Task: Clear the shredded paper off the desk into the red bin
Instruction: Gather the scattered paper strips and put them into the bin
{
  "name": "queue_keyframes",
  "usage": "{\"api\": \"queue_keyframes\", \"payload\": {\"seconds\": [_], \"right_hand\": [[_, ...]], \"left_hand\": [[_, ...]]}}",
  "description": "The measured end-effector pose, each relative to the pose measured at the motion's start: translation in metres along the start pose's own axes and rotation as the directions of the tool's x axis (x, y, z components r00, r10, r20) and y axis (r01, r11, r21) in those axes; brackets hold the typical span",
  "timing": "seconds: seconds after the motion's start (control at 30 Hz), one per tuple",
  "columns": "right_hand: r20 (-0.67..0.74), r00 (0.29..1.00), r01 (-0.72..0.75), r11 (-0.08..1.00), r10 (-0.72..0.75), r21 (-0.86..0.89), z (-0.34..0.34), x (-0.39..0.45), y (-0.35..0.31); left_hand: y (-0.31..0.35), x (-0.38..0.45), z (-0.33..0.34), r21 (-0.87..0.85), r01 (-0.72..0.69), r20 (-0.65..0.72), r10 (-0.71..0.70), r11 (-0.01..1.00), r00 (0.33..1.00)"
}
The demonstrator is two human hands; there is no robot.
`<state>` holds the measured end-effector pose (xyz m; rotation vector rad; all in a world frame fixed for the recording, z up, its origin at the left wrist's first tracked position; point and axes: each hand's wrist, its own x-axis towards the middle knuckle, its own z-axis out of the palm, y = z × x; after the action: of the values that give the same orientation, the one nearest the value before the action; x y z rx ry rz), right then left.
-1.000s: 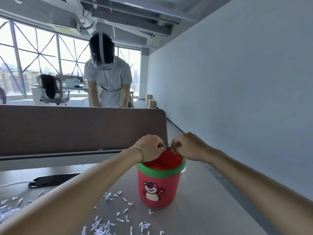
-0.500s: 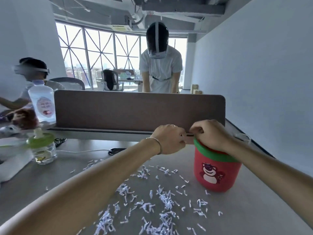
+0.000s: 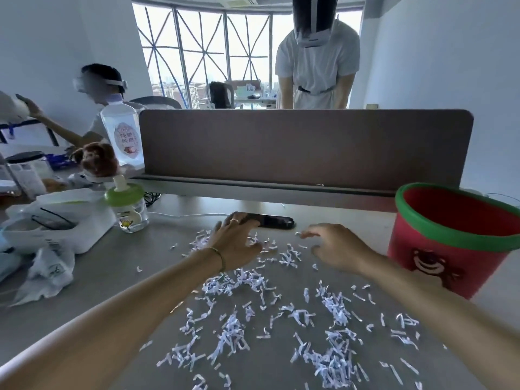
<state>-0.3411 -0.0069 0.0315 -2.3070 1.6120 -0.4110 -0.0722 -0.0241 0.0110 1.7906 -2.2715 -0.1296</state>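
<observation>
1. Many strips of shredded paper point(image 3: 281, 313) lay scattered over the grey desk point(image 3: 112, 277), thickest toward the near edge and thinning out toward the far side.
2. The red bin point(image 3: 450, 249), with a green rim and a bear printed on its side, stood upright on the desk to the right of the scraps, apart from them; its inside looked red, and no paper could be made out in it.
3. The left hand point(image 3: 235, 242) reached out over the far part of the scatter, fingers spread and fairly straight, its fingertips at or near a dark flat object point(image 3: 271, 221); whether they touched it could not be told.
4. The right hand point(image 3: 334, 247) hovered low over the scraps just left of the bin, fingers loosely curled and apart, holding nothing that could be seen.
5. A brown divider panel point(image 3: 304, 147) ran across the back of the desk.
6. To the left stood a small bottle with a green cap point(image 3: 128, 208), a tall clear water bottle point(image 3: 122, 136), a white container point(image 3: 56, 220) and a crumpled plastic bag point(image 3: 47, 271).
7. Beyond the divider a person in a white shirt point(image 3: 318, 63) stood bent forward; another person point(image 3: 98, 88) sat at the far left.
</observation>
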Motion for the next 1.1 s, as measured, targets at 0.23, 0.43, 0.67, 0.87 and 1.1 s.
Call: {"api": "queue_keyframes", "payload": {"seconds": [0.23,0.43,0.67,0.87,1.1], "right_hand": [[0.038,0.999,0.036,0.999,-0.036,0.005,0.027,0.018,0.000],[0.054,0.997,0.059,0.998,-0.059,0.000,0.032,0.019,-0.006],[0.041,0.998,0.057,0.998,-0.056,-0.017,0.037,0.016,0.000],[-0.031,0.997,-0.076,0.996,0.077,0.046,0.061,0.019,0.021],[-0.041,0.993,-0.104,0.992,0.107,0.066,0.092,0.033,0.005]], "left_hand": [[-0.046,-0.011,0.038,-0.085,0.120,0.150,-0.107,0.989,0.983],[-0.017,-0.033,0.053,-0.154,-0.163,0.142,0.185,0.974,0.972],[-0.018,-0.046,0.059,-0.139,-0.186,-0.097,0.173,0.973,0.980],[-0.010,-0.053,0.054,-0.073,-0.171,-0.175,0.156,0.983,0.972],[-0.023,-0.053,0.034,-0.157,-0.070,-0.172,0.043,0.985,0.984]]}}
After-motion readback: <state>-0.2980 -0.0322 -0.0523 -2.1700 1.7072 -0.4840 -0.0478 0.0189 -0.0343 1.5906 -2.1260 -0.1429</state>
